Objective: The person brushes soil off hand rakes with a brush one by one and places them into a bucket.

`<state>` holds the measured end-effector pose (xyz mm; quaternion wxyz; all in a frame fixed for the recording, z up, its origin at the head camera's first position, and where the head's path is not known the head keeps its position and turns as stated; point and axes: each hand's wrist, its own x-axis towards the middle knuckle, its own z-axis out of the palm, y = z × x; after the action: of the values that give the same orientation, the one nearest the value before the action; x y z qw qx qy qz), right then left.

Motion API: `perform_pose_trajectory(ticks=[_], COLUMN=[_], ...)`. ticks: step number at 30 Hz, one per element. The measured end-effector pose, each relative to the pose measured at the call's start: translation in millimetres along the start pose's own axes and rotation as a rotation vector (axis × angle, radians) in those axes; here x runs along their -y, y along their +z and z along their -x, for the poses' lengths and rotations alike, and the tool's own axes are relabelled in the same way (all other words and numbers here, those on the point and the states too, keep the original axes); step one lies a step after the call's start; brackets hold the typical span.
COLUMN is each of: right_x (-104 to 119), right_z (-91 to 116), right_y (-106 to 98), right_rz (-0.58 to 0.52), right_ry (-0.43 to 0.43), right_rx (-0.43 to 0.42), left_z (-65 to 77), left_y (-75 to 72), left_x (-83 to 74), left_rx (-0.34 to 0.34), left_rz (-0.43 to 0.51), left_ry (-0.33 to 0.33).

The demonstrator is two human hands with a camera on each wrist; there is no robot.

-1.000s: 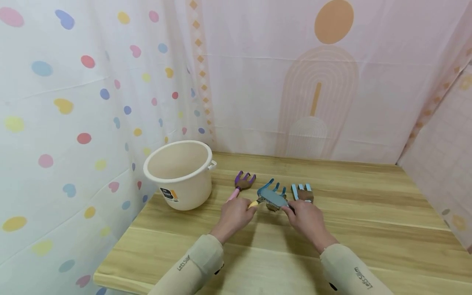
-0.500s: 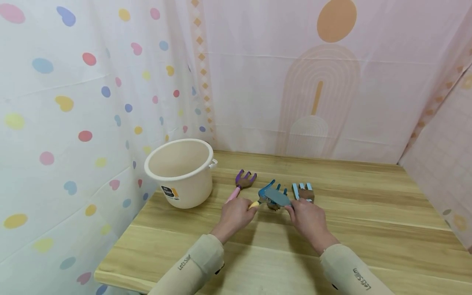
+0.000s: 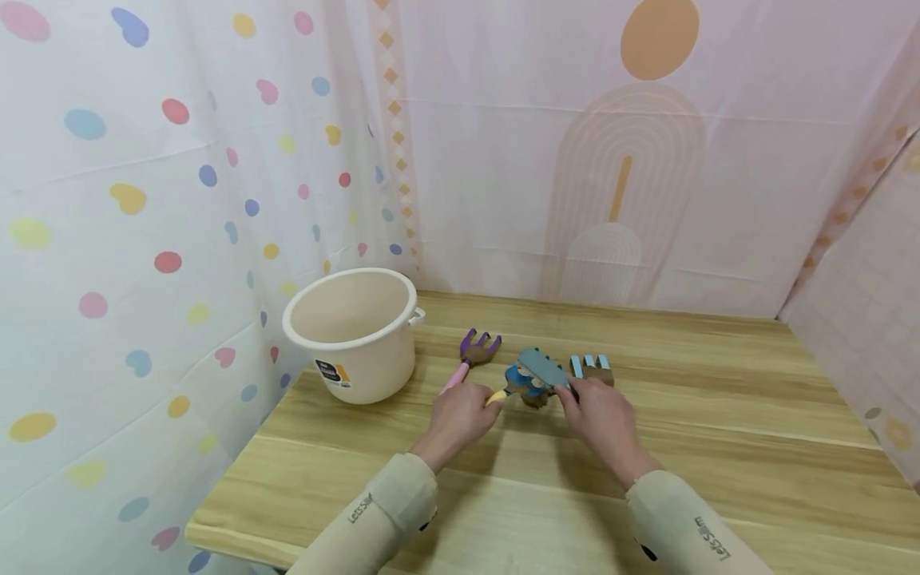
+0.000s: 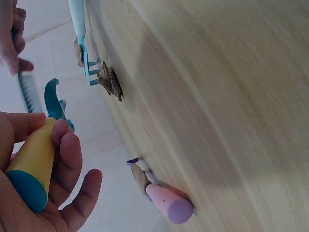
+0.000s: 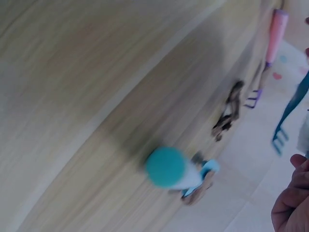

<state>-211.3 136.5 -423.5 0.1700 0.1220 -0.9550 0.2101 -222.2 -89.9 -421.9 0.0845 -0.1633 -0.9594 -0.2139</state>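
Observation:
My left hand (image 3: pixel 460 419) grips the yellow handle of a small hand rake (image 4: pixel 36 154), its teal tines raised above the table. In my right hand (image 3: pixel 600 419) is a brush (image 3: pixel 541 367) with a flat grey-blue back. The brush lies across the rake's tines in the head view and hides most of them; its bristles show blurred in the left wrist view. Brown crumpled bits (image 4: pixel 110 81), like dry leaves or soil, lie on the table below the rake.
Left of my hands lies a pink-handled rake (image 3: pixel 456 375) with purple tines and brown dirt. Beyond my right hand lies a light blue rake (image 3: pixel 589 366), also dirty. A cream bucket (image 3: pixel 381 367) stands at the table's left, with patterned curtains (image 3: pixel 474 200) behind.
The brush has shifted back and forth over the rake, first rightward, then up across the tines, which it now covers more. My left hand keeps its grip, almost still.

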Motion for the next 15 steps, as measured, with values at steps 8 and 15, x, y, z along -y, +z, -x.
perform_pose_trajectory(ticks=[8,15], right_x=[7.5,2.1], right_z=[-0.1,2.3], right_y=[3.0,3.8], right_rz=[0.061,0.173], right_ry=[-0.02,-0.081], right_rx=[0.086,0.036], left_z=[0.3,2.4], left_y=[-0.4,0.0], left_x=[-1.9,0.3], left_rx=[-0.008,-0.009], left_rz=[-0.04,-0.04], left_ry=[0.023,0.04])
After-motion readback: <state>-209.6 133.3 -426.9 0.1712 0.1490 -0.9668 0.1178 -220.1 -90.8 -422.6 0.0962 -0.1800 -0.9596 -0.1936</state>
